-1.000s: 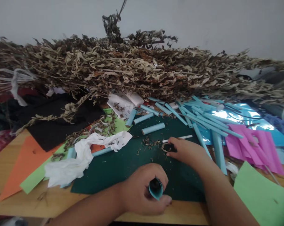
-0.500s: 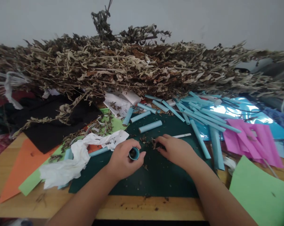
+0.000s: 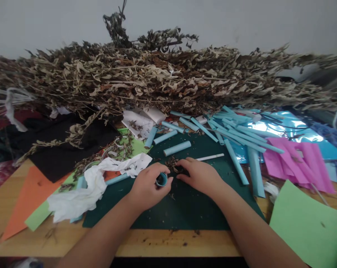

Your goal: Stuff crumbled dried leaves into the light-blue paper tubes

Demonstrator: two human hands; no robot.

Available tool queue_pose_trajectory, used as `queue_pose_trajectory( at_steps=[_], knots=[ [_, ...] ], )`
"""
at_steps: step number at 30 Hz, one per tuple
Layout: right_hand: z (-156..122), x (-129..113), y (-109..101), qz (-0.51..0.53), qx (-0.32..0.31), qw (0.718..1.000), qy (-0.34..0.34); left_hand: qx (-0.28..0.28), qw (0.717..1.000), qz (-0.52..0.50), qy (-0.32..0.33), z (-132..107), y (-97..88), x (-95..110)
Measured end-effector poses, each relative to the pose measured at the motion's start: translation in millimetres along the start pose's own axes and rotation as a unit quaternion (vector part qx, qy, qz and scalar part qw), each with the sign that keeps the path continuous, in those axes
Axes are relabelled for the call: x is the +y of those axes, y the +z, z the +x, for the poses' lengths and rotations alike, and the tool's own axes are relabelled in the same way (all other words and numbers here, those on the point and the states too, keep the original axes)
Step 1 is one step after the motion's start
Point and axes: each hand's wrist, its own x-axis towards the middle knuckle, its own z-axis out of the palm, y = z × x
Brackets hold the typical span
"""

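My left hand (image 3: 148,186) is wrapped round a short blue paper tube (image 3: 161,179), its round open end tilted up toward me. Inside the tube it looks dark. My right hand (image 3: 200,176) is close by on the right, fingers curled at a small heap of crumbled dried leaves (image 3: 171,163), with dark bits between thumb and fingers. Both hands are over a dark green sheet (image 3: 185,214). A thin white stick (image 3: 210,157) lies just beyond my right hand, and a rolled blue tube (image 3: 177,148) rests behind the heap.
Dried leafy stalks (image 3: 157,82) are piled along the back. More blue paper tubes (image 3: 241,134) lie at right, near pink paper (image 3: 299,163) and a light green sheet (image 3: 308,223). At left are crumpled white tissue (image 3: 76,201), an orange sheet (image 3: 25,203) and black material (image 3: 56,149).
My right hand has shifted left to the leaf heap, nearer the tube. My left hand still holds the tube, moved slightly to the right. The view has shifted a little.
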Motion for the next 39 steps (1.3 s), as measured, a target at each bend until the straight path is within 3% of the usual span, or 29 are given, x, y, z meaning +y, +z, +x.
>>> queue_pose_trajectory(
  at_steps=[7, 12, 16, 19, 26, 29, 32, 35, 39],
  knots=[
    [1.9, -1.2, -3.0, 0.133, 0.023, 0.989, -0.063, 0.038, 0.998, -0.051, 0.017, 0.9, -1.6, -4.3],
    [-3.6, -2.2, -10.6, 0.287, -0.019, 0.942, -0.174, -0.011, 0.999, -0.044, 0.009, 3.2, -6.4, -5.4],
    [-9.1, -2.3, -12.2, 0.372, -0.041, 0.902, -0.216, -0.092, 0.991, -0.096, 0.004, 4.7, -11.9, -3.7],
    [-10.4, -1.8, -12.2, 0.403, -0.037, 0.889, -0.213, -0.121, 0.984, -0.127, -0.013, 6.4, -14.2, -1.0],
    [-10.6, -4.7, -7.1, 0.455, -0.043, 0.873, -0.168, -0.095, 0.98, -0.167, -0.047, 7.9, -12.3, -1.1],
    [-11.5, -10.1, -2.7, 0.479, -0.046, 0.863, -0.156, -0.082, 0.986, -0.124, -0.069, 7.5, -10.9, -2.1],
    [-11.9, -17.7, 0.4, 0.504, 0.008, 0.856, -0.116, -0.08, 0.993, -0.076, -0.05, 7.1, -8.5, -1.1],
    [-13.5, -23.9, -0.7, 0.485, 0.065, 0.867, -0.1, -0.069, 0.995, -0.069, -0.005, 5.7, -5.2, 0.1],
    [-17.6, -26.2, -6.5, 0.34, 0.11, 0.919, -0.165, -0.047, 0.996, -0.075, 0.007, 3.0, -4.0, 1.5]
  ],
)
